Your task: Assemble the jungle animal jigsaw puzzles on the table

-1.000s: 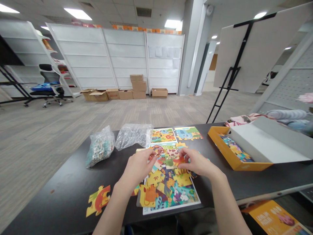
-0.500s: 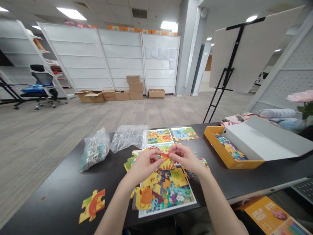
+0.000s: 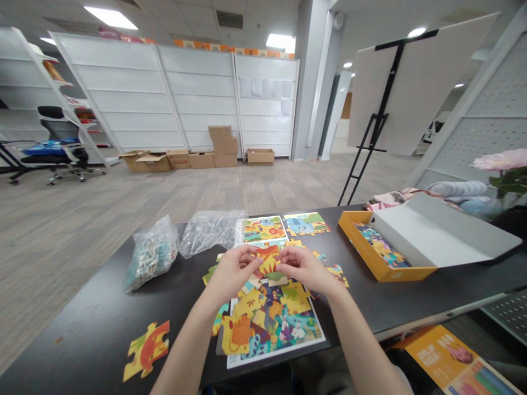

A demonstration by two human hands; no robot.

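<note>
Between my two hands is a yellow and red puzzle piece [image 3: 268, 260], raised over a heap of other pieces. My left hand [image 3: 236, 267] pinches its left edge, and my right hand [image 3: 302, 267] pinches the right edge. Below lies a picture sheet [image 3: 284, 345] with animals on dark ground, partly covered by loose yellow pieces such as one with an orange animal body [image 3: 237, 333]. Farther back are a lion picture card [image 3: 264, 228] and a joined elephant section [image 3: 307, 223]. Apart at the front left lie joined red and yellow pieces [image 3: 147, 351].
A clear bag of packed pieces [image 3: 153, 255] and a crumpled plastic bag [image 3: 212, 233] lie on the black table [image 3: 90, 323]. An opened yellow box [image 3: 382, 258] holding puzzle pieces stands right. An orange box [image 3: 448, 356] is below the table edge. Cardboard boxes [image 3: 201, 160] line the far shelves.
The held piece now faces me more fully and shows more of its red and yellow print. Both hands keep hold of it. The whole view has shifted slightly.
</note>
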